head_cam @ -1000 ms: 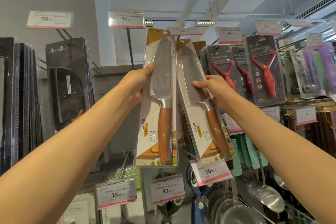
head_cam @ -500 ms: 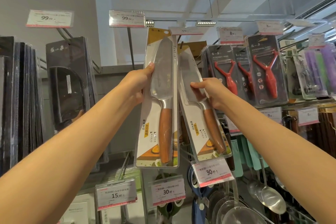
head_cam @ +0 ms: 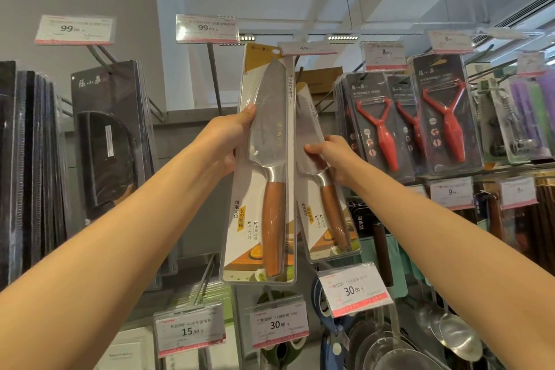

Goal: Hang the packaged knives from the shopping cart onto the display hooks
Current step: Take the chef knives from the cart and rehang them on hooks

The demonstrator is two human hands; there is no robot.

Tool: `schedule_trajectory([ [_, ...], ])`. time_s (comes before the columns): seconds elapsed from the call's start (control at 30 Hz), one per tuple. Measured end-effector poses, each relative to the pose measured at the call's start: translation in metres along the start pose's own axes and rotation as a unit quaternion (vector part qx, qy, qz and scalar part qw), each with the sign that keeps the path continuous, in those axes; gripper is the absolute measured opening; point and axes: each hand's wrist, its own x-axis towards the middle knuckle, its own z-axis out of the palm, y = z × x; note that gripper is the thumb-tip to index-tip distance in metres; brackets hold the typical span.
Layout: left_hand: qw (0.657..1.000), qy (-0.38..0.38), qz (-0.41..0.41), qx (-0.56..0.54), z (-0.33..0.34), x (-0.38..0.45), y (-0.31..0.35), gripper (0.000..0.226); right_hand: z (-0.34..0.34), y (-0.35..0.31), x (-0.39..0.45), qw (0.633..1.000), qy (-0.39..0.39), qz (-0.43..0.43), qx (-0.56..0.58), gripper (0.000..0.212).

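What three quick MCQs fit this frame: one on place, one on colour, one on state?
1. Where are the red peelers in dark packs?
A. right of both knife packs
B. left of them
C. below them

2. What colour is the handle of the left hand's packaged steel knife?
A. black
B. orange-brown wood
C. green

3. What is the right hand doing?
A. hanging idle
B. pressing a price tag
C. gripping the second packaged knife

Answers: A, the peelers hang to the right; B, the handle is wood-toned; C, the fingers curl round its pack.
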Motion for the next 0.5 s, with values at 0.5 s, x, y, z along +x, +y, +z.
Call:
schedule_trajectory([
  [0.5, 1.000, 0.005, 0.006, 0.001, -0.001, 0.002, -0.003, 0.024, 0.016, 0.027, 0.033, 0.996, 0.014, -0.025, -0.079, 0.047],
])
